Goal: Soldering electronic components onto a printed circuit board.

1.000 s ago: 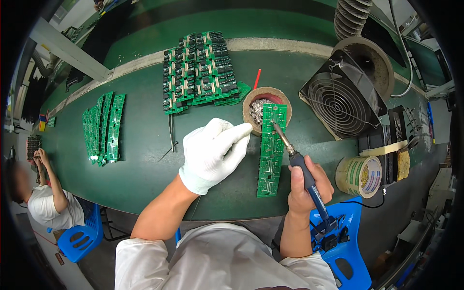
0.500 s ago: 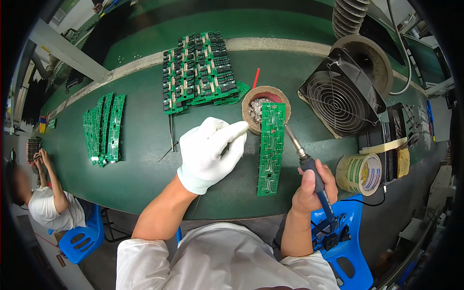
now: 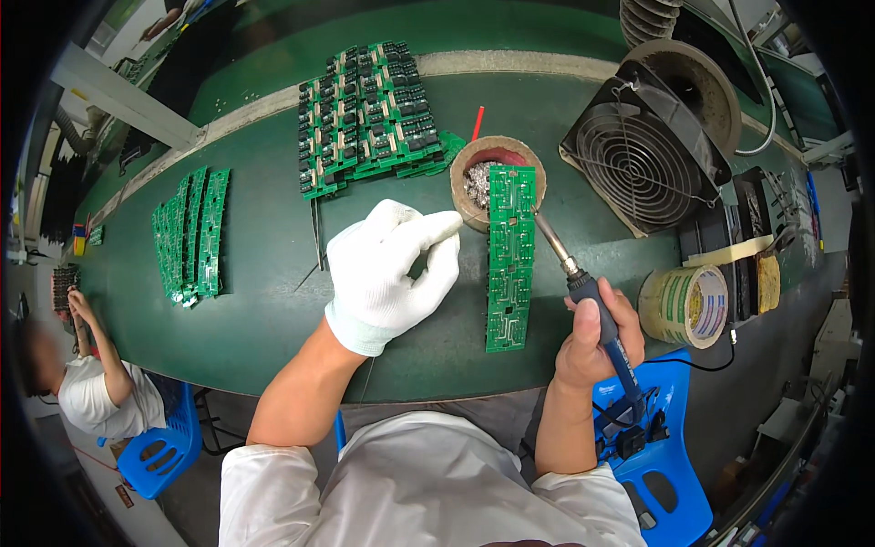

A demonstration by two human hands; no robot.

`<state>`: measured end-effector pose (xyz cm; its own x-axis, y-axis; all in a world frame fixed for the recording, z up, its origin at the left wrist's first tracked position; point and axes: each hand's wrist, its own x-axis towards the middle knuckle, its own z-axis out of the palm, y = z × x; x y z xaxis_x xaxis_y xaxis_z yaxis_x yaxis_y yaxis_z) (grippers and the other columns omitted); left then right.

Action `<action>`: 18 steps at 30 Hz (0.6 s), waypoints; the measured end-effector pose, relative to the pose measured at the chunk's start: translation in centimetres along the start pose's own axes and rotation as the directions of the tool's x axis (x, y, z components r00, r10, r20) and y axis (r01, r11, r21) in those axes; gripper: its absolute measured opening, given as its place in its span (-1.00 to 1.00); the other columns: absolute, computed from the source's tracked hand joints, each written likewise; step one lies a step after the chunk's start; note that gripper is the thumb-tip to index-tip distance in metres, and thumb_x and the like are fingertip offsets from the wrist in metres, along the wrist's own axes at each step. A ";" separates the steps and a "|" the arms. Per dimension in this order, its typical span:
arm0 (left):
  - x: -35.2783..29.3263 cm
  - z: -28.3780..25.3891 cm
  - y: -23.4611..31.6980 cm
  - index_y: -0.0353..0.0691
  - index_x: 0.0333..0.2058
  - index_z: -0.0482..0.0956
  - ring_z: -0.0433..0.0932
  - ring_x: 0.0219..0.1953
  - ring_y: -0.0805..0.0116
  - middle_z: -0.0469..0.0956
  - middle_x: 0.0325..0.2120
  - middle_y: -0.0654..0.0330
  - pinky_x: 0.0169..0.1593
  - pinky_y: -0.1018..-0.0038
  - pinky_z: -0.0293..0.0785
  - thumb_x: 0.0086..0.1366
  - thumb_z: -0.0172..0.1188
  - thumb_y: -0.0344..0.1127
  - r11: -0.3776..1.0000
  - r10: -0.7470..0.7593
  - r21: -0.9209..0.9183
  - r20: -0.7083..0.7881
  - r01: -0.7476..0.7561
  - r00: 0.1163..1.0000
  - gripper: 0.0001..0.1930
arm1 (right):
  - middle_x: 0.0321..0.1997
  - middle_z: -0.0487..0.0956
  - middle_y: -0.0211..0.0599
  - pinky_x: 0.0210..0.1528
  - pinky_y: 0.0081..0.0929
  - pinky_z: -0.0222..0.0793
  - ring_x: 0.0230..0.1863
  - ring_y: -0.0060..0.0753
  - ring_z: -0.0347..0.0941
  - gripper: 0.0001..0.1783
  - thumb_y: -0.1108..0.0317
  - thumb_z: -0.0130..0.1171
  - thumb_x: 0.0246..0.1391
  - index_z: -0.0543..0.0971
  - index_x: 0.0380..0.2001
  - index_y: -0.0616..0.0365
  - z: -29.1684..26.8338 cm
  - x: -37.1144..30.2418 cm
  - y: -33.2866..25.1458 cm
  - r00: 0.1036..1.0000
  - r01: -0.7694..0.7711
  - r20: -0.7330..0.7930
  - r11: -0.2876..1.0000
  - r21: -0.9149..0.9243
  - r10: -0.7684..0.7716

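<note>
A long green circuit board rests with its far end over the rim of a round cardboard-like tub that holds silvery scraps. My right hand, bare, grips a soldering iron by its dark blue handle. The iron's tip points at the board's right edge near the tub; whether it touches cannot be made out. To the left of the board, my left hand wears a white knitted glove. Its thumb and forefinger pinch what looks like thin solder wire, mostly hidden; a fine strand trails below the wrist.
Populated boards are stacked at the back, with tweezers in front. More boards stand at left. At right are a black fan, a tape roll and a yellow sponge. Another person sits far left.
The whole scene sits slightly higher in the picture, as the view has tilted. Both hands keep their grips, and the iron stays beside the board's right edge.
</note>
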<state>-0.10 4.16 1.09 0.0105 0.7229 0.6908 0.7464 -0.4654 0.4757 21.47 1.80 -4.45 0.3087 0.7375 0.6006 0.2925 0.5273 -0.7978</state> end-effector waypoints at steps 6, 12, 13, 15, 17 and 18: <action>-0.2 0.0 0.1 -0.17 -0.40 0.68 0.32 -0.66 0.43 0.49 -0.59 0.28 -0.58 0.54 0.22 -0.15 0.29 -0.53 1.000 0.027 -0.013 0.029 -0.026 0.999 -0.76 | -0.45 0.57 -0.08 -0.48 -0.53 0.46 -0.55 -0.34 0.45 -0.68 0.38 0.24 0.04 0.58 -0.19 0.42 -0.1 -0.2 0.2 0.999 0.038 0.028 0.999 -0.031 -0.037; -0.3 0.1 0.2 -0.17 -0.42 0.67 0.32 -0.67 0.42 0.49 -0.61 0.29 -0.58 0.55 0.22 -0.15 0.29 -0.52 0.999 0.023 -0.025 0.033 -0.022 0.999 -0.77 | -0.44 0.57 -0.07 -0.50 -0.53 0.47 -0.56 -0.35 0.44 -0.69 0.38 0.24 0.04 0.58 -0.20 0.41 -0.6 -1.0 -0.3 0.997 0.048 0.061 0.998 -0.046 -0.045; -0.3 0.1 0.2 -0.17 -0.42 0.67 0.32 -0.67 0.42 0.50 -0.61 0.29 -0.58 0.55 0.23 -0.16 0.29 -0.52 0.999 0.023 -0.031 0.034 -0.022 0.999 -0.77 | -0.44 0.57 -0.07 -0.50 -0.53 0.48 -0.55 -0.35 0.44 -0.69 0.39 0.25 0.04 0.58 -0.20 0.41 -0.8 -1.2 -0.4 0.997 0.045 0.068 0.998 -0.049 -0.042; -0.4 0.1 0.2 -0.16 -0.43 0.67 0.32 -0.67 0.42 0.50 -0.62 0.30 -0.58 0.55 0.23 -0.16 0.28 -0.52 0.999 0.022 -0.045 0.037 -0.020 0.999 -0.78 | -0.44 0.57 -0.07 -0.50 -0.53 0.48 -0.55 -0.36 0.44 -0.69 0.39 0.25 0.03 0.58 -0.20 0.42 -1.4 -1.8 -0.6 0.996 0.039 0.081 0.998 -0.056 -0.035; -0.4 0.2 0.2 -0.16 -0.44 0.66 0.32 -0.66 0.42 0.50 -0.62 0.30 -0.57 0.55 0.24 -0.16 0.28 -0.52 0.998 0.021 -0.053 0.040 -0.019 0.999 -0.78 | -0.44 0.57 -0.07 -0.51 -0.53 0.48 -0.55 -0.36 0.43 -0.69 0.39 0.25 0.03 0.58 -0.20 0.42 -1.7 -2.2 -0.7 0.996 0.034 0.086 0.998 -0.061 -0.029; -0.4 0.2 0.2 -0.18 -0.44 0.67 0.31 -0.67 0.43 0.48 -0.62 0.29 -0.58 0.56 0.22 -0.16 0.27 -0.54 0.998 0.026 -0.058 0.046 -0.023 0.999 -0.78 | -0.44 0.56 -0.07 -0.51 -0.53 0.49 -0.54 -0.36 0.43 -0.69 0.39 0.25 0.03 0.58 -0.21 0.42 -1.7 -2.4 -0.8 0.996 0.032 0.089 0.997 -0.063 -0.027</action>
<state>0.17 3.85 0.83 0.0604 0.7332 0.6773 0.7059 -0.5112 0.4904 22.07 -1.13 -5.19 0.2194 0.7577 0.6146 0.3586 0.5232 -0.7731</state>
